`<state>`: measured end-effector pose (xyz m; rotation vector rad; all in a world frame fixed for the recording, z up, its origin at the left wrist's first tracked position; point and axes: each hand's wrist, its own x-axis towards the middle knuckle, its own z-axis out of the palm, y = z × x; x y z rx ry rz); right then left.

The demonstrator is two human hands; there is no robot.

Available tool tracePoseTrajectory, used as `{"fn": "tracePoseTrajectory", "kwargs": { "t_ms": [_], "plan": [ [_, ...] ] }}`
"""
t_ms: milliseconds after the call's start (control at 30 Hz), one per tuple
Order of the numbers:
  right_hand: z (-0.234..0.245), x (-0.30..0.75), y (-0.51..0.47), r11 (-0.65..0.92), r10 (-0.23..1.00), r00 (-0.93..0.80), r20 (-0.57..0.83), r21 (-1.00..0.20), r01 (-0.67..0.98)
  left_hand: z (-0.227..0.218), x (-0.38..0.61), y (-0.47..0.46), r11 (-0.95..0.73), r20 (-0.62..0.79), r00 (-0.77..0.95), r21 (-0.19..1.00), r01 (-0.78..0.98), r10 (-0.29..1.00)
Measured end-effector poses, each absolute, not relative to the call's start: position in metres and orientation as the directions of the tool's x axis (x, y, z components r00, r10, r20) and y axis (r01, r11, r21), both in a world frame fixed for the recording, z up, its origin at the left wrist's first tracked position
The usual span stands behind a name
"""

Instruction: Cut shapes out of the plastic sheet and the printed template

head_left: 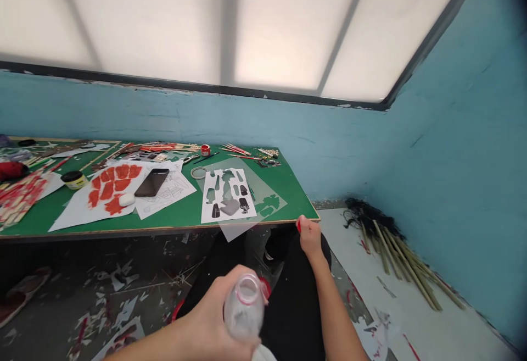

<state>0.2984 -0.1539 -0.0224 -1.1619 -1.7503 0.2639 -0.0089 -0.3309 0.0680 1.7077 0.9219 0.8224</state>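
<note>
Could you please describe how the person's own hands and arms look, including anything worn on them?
The left hand and right hand are ungloved. The left forearm and right forearm show no sleeves, watch or bracelet where visible. Below, plain black trousers cover the legs.

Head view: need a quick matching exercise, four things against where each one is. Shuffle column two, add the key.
Column one
1. bottle
2. phone
3. right hand
4. poles

Column two
A. at the table's front corner, closed on a red piece
B. on the floor by the blue wall
C. in the left hand
D. lying on paper

Pairs: 1-C, 2-D, 3-A, 4-B
</note>
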Motion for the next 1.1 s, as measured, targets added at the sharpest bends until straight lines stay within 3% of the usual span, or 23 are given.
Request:
{"fn": "tracePoseTrajectory", "kwargs": {
  "t_ms": [167, 300, 567, 767, 933, 1100],
  "plan": [
    [0.004, 0.22, -0.212, 0.73, 0.682, -0.465, 0.565, -0.488, 0.478, 0.009, -0.018, -0.32, -0.122, 0.016, 0.246, 0.898, 0.422, 0.969],
    [0.013, 0.165, -0.256, 0.851, 0.52, -0.689, 0.504, -0.373, 0.369, -0.014, -0.036, -0.329, -0.098, -0.025, 0.233, 0.859, 0.502, 0.972],
    [-0.005, 0.151, -0.293, 0.836, 0.539, -0.782, 0.313, -0.309, 0.453, -0.04, -0.047, -0.358, -0.084, -0.059, 0.263, 0.862, 0.5, 0.963],
    [0.003, 0.133, -0.319, 0.639, 0.767, -0.62, 0.163, -0.272, 0.719, -0.047, -0.048, -0.361, -0.032, -0.083, 0.192, 0.847, 0.53, 0.978],
    [0.021, 0.149, -0.319, 0.718, 0.685, -0.721, 0.105, -0.265, 0.643, -0.043, -0.055, -0.357, -0.017, -0.123, 0.212, 0.829, 0.559, 0.97],
    [0.007, 0.146, -0.309, 0.679, 0.733, -0.666, 0.138, -0.095, 0.728, -0.044, -0.047, -0.354, -0.029, -0.16, 0.292, 0.834, 0.551, 0.943]
  ]
}}
